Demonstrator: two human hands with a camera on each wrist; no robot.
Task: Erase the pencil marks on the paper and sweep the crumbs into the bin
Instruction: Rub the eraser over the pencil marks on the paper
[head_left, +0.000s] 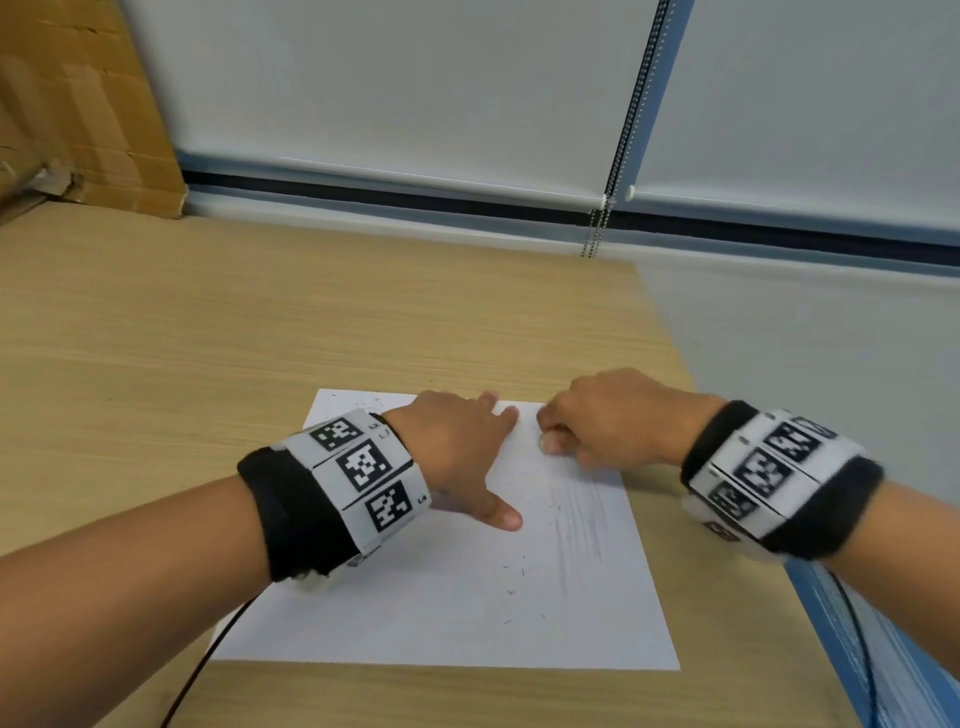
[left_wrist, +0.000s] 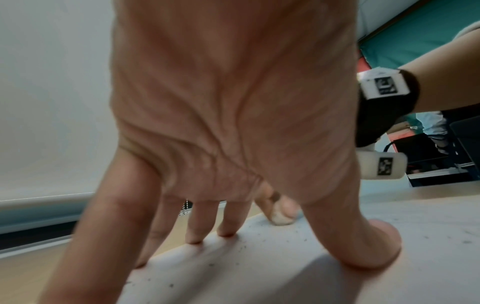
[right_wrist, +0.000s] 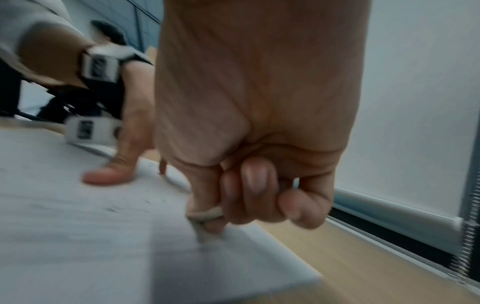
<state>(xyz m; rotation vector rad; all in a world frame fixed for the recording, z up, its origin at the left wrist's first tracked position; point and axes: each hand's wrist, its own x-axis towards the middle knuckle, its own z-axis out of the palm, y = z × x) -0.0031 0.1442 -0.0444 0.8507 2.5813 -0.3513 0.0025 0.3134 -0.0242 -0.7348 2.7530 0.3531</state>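
On the crumb-flecked paper (head_left: 467, 613), left hand (head_left: 457, 452) presses flat (right hand (head_left: 608, 421) pinches eraser (right_wrist: 205, 214)).

The eraser (head_left: 549, 443) is almost wholly hidden by the curled fingers of the right hand (head_left: 613, 421) — only a pale end is seen, and in the right wrist view it (right_wrist: 205, 214) is smeared by blur. The pencil marks (head_left: 579, 512) are too faint to be read, and the crumbs (head_left: 511, 577) too small to be counted. Part of the paper (head_left: 467, 613) is covered by the left hand (head_left: 457, 441), and both forearms are cut off by the head view's edges — no bin is shown.
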